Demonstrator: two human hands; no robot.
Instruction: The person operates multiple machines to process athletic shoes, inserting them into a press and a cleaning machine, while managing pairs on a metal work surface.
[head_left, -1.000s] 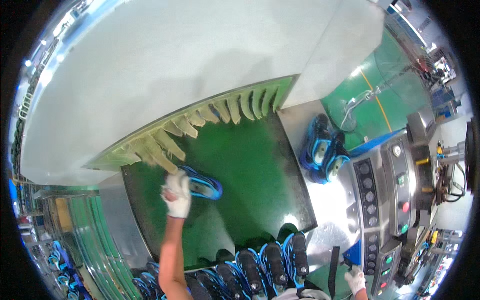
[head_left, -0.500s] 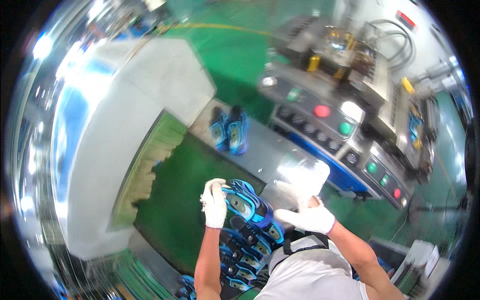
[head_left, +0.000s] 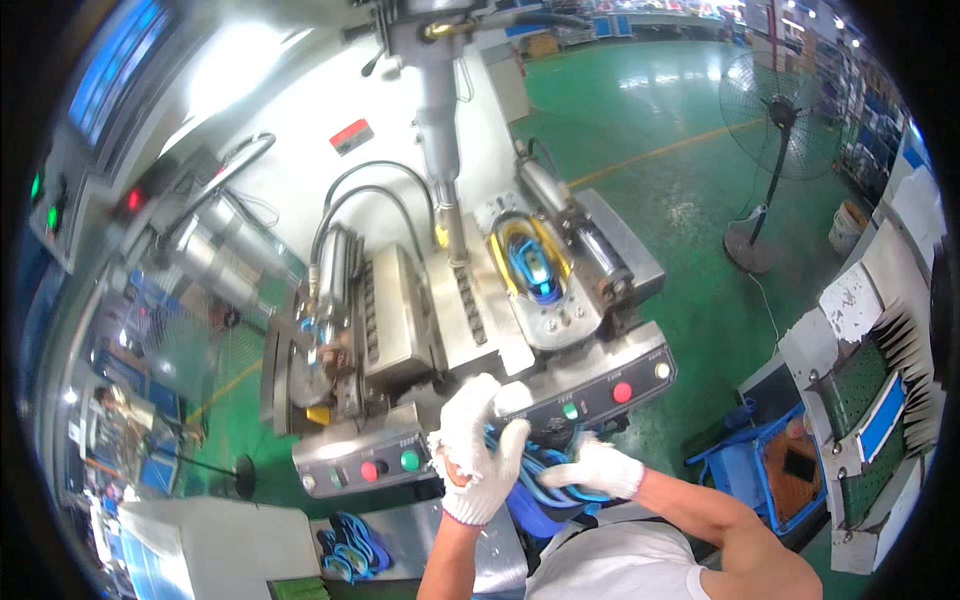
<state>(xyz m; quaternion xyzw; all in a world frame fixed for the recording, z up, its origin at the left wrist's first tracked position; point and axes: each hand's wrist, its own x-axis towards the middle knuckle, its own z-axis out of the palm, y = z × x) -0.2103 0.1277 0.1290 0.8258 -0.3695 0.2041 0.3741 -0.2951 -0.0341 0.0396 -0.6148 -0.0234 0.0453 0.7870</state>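
Both my hands wear white knit gloves. A strappy sandal in black and blue is between them, close to my body and partly hidden by the gloves. My right hand has its fingers over the straps from the right. At the sandal's left side, my left hand is raised with fingers up and thumb apart, and I see nothing gripped in it. Just beyond the hands is a two-station machine with a front control panel. Another blue sandal sits in its right-hand yellow-lined holder.
More blue sandals lie on a metal ledge at the lower left. A metal cylinder hangs over the machine. At the right are a blue crate, a brush-edged conveyor opening and a standing fan.
My view has swung from the green conveyor belt and its row of sandals to the machine. My hands have come together, and my right hand has taken hold of a sandal.
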